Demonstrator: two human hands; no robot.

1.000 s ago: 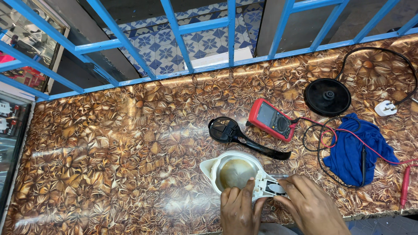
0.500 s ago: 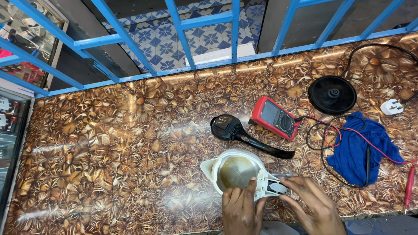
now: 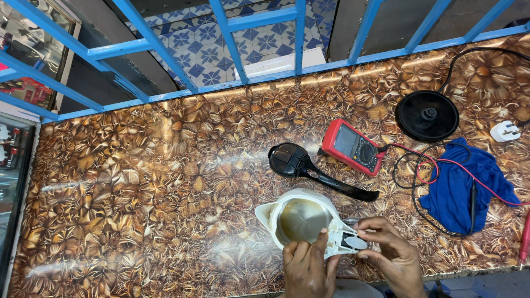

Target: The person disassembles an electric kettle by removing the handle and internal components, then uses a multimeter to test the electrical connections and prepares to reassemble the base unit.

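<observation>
At lower centre of the frame, a white electric kettle (image 3: 301, 221) is lying open on a brown floral-patterned counter (image 3: 138, 193). The left hand (image 3: 306, 267) is gripping its rim, one finger resting over the edge. Just to the right, the right hand (image 3: 389, 251) is pinching a small part at the kettle's exposed handle mount. Farther up, a black lid-and-handle piece (image 3: 309, 168), a red multimeter (image 3: 353, 146), a black round base (image 3: 427, 116) and a blue cloth (image 3: 464, 187) are lying toward the right.
</observation>
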